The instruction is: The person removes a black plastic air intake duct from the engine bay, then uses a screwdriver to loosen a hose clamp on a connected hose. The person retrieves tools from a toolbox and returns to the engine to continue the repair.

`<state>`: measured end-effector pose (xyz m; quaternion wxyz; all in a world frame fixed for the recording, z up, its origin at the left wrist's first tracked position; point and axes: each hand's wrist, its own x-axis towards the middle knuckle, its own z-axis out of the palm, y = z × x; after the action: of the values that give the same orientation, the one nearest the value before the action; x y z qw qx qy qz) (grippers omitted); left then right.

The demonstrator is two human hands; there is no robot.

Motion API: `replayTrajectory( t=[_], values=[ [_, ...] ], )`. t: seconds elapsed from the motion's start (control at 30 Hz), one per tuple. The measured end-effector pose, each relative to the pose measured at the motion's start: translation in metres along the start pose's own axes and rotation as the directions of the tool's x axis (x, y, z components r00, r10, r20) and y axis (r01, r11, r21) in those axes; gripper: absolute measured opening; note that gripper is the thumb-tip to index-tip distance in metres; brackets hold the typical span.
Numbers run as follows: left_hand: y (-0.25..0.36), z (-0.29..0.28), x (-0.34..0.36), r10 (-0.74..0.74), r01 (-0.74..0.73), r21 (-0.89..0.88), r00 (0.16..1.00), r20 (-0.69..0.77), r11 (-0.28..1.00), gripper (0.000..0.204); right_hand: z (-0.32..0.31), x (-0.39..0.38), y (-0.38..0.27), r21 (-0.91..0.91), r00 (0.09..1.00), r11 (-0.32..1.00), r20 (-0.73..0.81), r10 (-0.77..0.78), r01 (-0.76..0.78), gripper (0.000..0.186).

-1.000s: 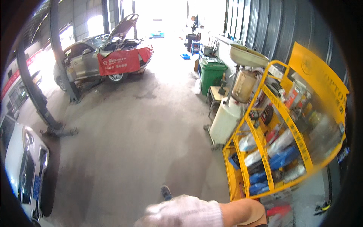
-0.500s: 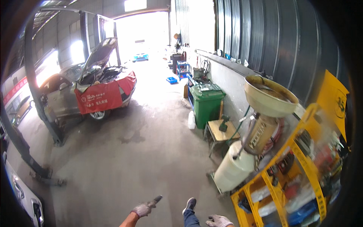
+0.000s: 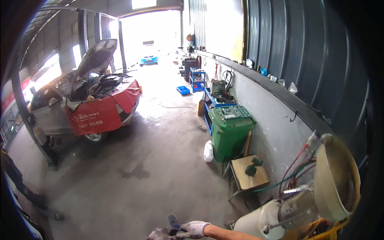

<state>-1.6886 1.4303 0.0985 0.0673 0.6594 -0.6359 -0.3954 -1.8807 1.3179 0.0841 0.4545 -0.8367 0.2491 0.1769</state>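
Note:
Both of my hands wear pale knitted gloves and come together at the bottom edge of the view. My left hand (image 3: 159, 233) is closed and partly cut off by the frame. From the right, my right hand (image 3: 195, 229) reaches across with its fingers curled against the left one. Between them a short, dark grey-blue elongated thing (image 3: 173, 221) with a rounded tip points up. Its kind is not clear, and the gloves hide its lower part.
On the right stand a green wheeled bin (image 3: 230, 138), a small stool (image 3: 249, 176) bearing a dark green tool, and an oil drainer with a wide funnel (image 3: 334, 180). A white jug (image 3: 208, 151) is beside the bin. A car with raised hood (image 3: 96, 60) is at left.
My hands were apart and have come together, the right one swinging in to the left. The view has shifted, bringing the bin and stool nearer; the yellow rack has mostly left it.

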Motion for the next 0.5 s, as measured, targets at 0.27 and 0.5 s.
replayTrajectory(
  t=[0.27, 0.5],
  values=[
    [-0.051, -0.187, 0.305, 0.130, -0.151, 0.057, 0.953, 0.273, 0.987, 0.061, -0.247, 0.136, 0.102, 0.289, 0.961, 0.917, 0.053, 0.270, -0.273, 0.069],
    [-0.039, -0.361, 0.509, 0.235, -0.273, 0.013, 0.850, 0.472, 0.962, 0.044, -0.419, 0.199, 0.175, 0.698, 0.926, 0.663, 0.000, 0.378, -0.271, 0.054]
  ],
)
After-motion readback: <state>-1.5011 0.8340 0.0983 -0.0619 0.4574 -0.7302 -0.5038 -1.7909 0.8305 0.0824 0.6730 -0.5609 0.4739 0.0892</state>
